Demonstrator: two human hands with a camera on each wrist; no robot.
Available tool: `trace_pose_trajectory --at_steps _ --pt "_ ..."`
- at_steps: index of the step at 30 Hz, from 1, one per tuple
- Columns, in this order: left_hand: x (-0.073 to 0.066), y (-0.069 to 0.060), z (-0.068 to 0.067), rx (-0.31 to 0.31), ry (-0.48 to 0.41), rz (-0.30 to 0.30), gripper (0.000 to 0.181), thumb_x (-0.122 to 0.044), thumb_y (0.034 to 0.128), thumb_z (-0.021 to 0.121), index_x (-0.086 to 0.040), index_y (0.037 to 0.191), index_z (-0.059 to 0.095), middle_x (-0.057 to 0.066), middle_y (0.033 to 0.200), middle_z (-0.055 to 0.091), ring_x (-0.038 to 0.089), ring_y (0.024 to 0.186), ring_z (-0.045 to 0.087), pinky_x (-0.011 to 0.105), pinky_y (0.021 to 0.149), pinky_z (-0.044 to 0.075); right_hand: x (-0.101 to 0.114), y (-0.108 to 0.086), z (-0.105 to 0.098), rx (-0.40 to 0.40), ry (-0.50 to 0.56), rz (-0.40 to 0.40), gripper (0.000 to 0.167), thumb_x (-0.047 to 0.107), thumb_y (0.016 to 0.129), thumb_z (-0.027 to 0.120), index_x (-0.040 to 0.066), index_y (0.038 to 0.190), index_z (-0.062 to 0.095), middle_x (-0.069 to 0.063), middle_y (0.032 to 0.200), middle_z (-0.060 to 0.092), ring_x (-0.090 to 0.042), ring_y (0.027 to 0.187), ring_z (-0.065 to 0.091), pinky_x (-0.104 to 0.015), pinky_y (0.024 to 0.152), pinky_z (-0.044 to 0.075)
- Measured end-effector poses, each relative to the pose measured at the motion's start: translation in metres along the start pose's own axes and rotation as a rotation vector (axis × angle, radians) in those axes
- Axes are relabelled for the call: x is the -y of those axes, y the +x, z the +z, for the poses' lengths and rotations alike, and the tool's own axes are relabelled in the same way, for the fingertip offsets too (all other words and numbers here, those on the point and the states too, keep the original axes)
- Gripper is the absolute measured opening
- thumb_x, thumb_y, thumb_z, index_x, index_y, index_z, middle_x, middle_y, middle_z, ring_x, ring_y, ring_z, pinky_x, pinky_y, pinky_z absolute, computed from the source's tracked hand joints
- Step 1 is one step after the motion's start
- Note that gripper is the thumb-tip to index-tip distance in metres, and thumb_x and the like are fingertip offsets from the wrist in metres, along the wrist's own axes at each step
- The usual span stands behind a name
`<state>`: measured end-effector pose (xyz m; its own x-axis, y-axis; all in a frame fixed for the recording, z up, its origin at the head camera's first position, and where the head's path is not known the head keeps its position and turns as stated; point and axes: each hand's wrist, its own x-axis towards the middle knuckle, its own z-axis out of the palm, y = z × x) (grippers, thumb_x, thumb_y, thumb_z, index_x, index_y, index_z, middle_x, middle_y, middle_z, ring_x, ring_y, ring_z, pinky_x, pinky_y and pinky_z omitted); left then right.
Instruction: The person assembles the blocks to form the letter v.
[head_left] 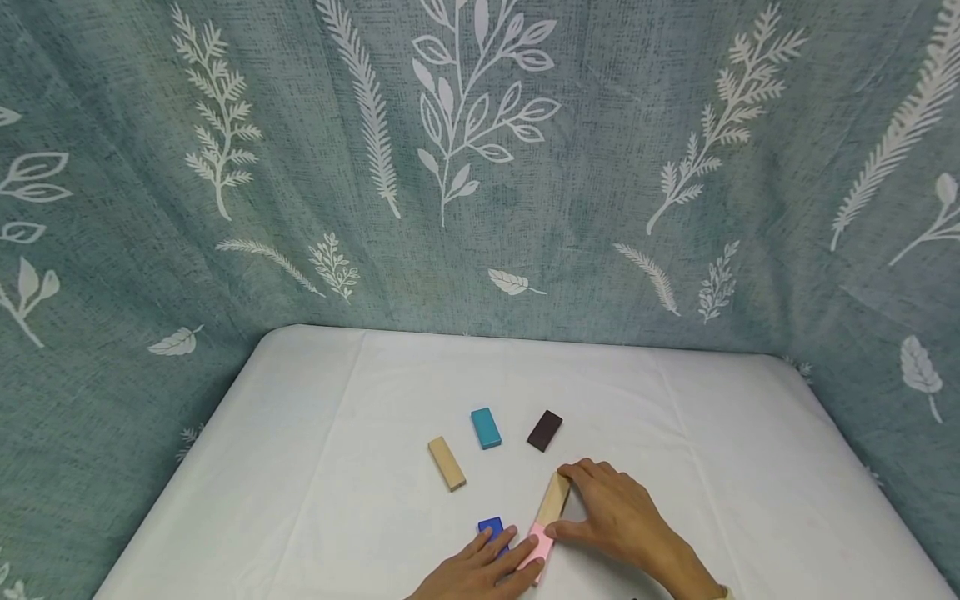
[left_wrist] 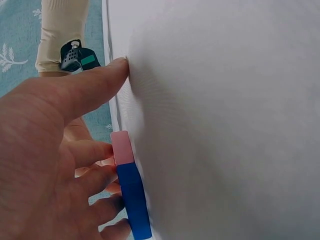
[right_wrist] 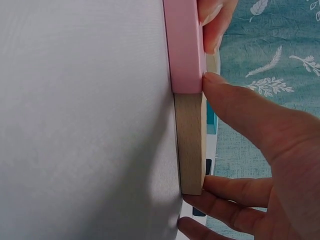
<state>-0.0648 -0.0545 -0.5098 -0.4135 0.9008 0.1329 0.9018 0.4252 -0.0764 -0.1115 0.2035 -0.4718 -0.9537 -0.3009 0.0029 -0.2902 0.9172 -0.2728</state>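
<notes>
White cloth beneath; our left hand, fingers spread, touches blue block, pink block; our right hand grips wooden block, dark block beyond.

No legible text, labels, brands, numbers or signs in any view.

The pink block is plain; white leaves pattern the teal curtain.
</notes>
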Motion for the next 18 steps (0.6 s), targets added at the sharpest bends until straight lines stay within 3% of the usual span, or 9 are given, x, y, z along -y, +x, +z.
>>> trace_pose_trajectory --at_steps 11,18 --pt "-0.0004 0.002 -0.004 0.064 -0.056 -0.015 0.064 -0.056 0.106 0.036 -0.016 0.156 0.042 0.005 0.16 0.039 0.024 0.143 0.042 0.034 0.111 0.04 0.0003 -0.0006 0.0008 0.002 0.006 0.005 0.08 0.063 0.07 0.083 0.009 0.127 0.066 -0.005 0.121 0.066 -0.029 0.113 0.062 -0.051 0.09 0.051" --pt "-0.0011 0.0016 -0.0063 0.063 -0.022 -0.012 0.064 -0.056 0.1061 0.035 -0.016 0.155 0.043 0.005 0.16 0.039 0.024 0.143 0.041 0.034 0.111 0.04 0.0 -0.0013 -0.0005 0.007 0.013 0.003 0.081 0.065 0.071 0.082 0.009 0.128 0.065 -0.005 0.123 0.066 -0.029 0.114 0.061 -0.052 0.092 0.051"
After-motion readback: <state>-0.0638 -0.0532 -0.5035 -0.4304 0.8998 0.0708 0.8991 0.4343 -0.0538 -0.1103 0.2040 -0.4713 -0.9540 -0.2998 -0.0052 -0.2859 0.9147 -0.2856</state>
